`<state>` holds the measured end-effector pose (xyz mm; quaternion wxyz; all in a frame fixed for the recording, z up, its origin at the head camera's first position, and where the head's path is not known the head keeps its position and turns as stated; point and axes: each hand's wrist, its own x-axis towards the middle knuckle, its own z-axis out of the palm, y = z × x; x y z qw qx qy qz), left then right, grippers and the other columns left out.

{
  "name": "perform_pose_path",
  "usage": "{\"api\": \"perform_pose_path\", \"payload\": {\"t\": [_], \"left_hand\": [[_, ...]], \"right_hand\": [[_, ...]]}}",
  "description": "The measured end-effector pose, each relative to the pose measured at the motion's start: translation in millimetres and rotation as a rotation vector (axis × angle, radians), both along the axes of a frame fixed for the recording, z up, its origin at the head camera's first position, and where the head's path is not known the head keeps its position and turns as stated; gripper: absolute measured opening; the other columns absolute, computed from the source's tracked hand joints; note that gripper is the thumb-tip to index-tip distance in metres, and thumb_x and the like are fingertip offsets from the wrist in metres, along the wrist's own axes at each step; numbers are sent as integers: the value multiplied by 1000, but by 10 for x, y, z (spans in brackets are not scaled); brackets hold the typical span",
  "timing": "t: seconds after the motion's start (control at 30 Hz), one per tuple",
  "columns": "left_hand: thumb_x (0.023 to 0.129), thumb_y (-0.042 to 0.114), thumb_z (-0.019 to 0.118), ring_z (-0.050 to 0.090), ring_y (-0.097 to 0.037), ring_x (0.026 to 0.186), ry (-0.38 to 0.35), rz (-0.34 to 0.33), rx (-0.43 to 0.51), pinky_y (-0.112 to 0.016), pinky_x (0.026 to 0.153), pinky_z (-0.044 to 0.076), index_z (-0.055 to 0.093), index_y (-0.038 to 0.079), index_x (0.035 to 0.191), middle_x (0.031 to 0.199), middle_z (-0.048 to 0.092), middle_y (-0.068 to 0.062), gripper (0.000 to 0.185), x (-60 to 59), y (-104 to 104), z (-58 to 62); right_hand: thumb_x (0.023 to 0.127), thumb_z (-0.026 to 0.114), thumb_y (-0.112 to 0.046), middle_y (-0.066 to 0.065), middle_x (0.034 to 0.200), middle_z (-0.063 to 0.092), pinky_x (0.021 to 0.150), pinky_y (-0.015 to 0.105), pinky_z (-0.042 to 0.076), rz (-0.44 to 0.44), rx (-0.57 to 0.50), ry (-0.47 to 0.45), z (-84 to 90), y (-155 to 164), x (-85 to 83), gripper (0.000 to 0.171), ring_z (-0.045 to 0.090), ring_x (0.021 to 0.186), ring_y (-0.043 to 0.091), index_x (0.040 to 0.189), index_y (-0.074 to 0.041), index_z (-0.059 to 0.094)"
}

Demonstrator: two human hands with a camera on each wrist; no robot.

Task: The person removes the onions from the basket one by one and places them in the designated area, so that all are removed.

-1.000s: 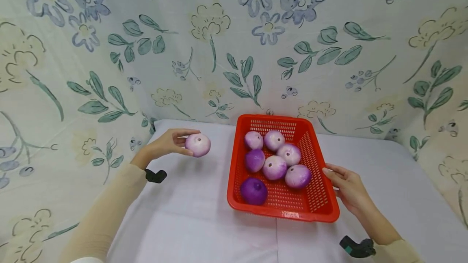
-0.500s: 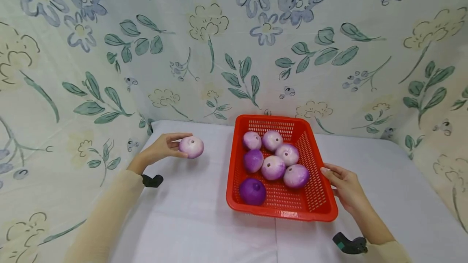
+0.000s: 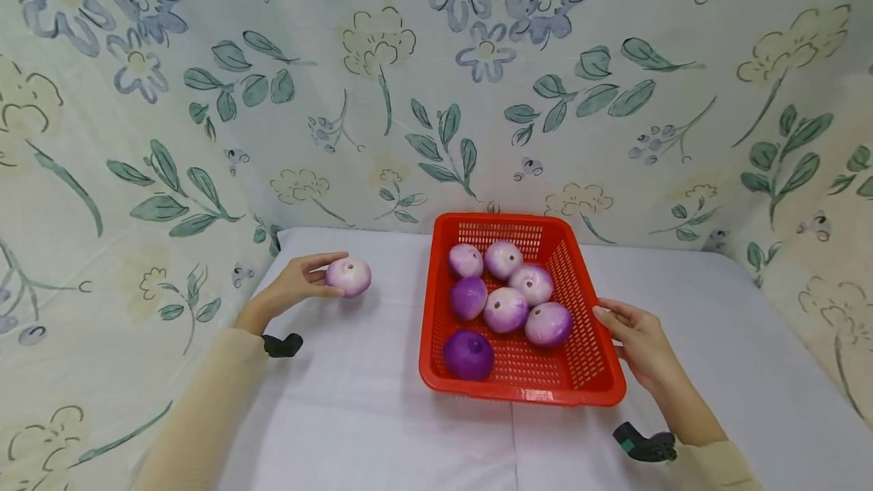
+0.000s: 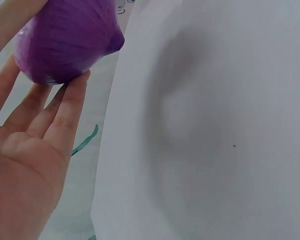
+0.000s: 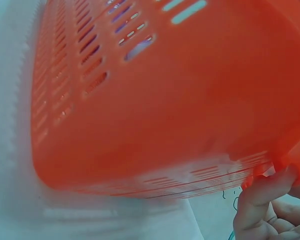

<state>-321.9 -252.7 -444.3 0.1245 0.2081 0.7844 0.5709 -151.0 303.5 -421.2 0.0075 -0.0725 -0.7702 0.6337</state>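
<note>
The red basket [image 3: 521, 392], at the centre right of the head view, stands on the white cloth [image 3: 375, 415]; its slotted plastic walls should be light and slightly flexible, so you would best hold it by the thick rolled rim. Your right hand [image 3: 644, 343] does so at the right-hand rim, thumb over the edge and fingers beneath. Your left hand [image 3: 300, 279], left of centre, holds the held onion [image 3: 348, 277] between thumb and fingers at its left side. Expect a firm but probably light body with a smooth, somewhat slippery skin; grip it around its widest girth, away from the tapered end. Seen from the head, it is round and glossy, pale pinkish white with a small dark spot on top; the left wrist view shows a deep purple, streaked underside narrowing to a point. Seven similar onions [image 3: 506, 310], pale to dark purple, lie inside the basket.
</note>
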Motion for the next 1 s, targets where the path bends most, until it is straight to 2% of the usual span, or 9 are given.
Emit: {"api": "perform_pose_path", "payload": {"t": [0.23, 0.6, 1.0], "left_hand": [[79, 18, 87, 51, -29, 132, -20, 40, -2, -34, 104, 45, 52, 15, 146, 149, 48, -7, 76, 0, -41, -94], [78, 17, 87, 51, -35, 131, -43, 121, 13, -29, 99, 48, 49, 10, 147, 150, 47, -13, 80, -79, -35, -254], [80, 13, 85, 48, -37, 133, -32, 125, -10, -40, 106, 42, 47, 9, 148, 153, 42, -14, 78, -106, -20, -321]], "right_hand": [[102, 58, -33, -6, 109, 68, 76, 34, 59, -12, -2, -17, -8, -9, 1, 68, 68, 89, 6, 148, 11, 34], [102, 58, -34, -8, 107, 68, 76, 34, 59, -17, -13, -12, -7, -8, 1, 68, 68, 89, 6, 148, 11, 34], [102, 58, -35, -10, 106, 68, 76, 33, 59, -17, -21, -12, 0, -6, -5, 69, 68, 89, 5, 148, 10, 33]]}}
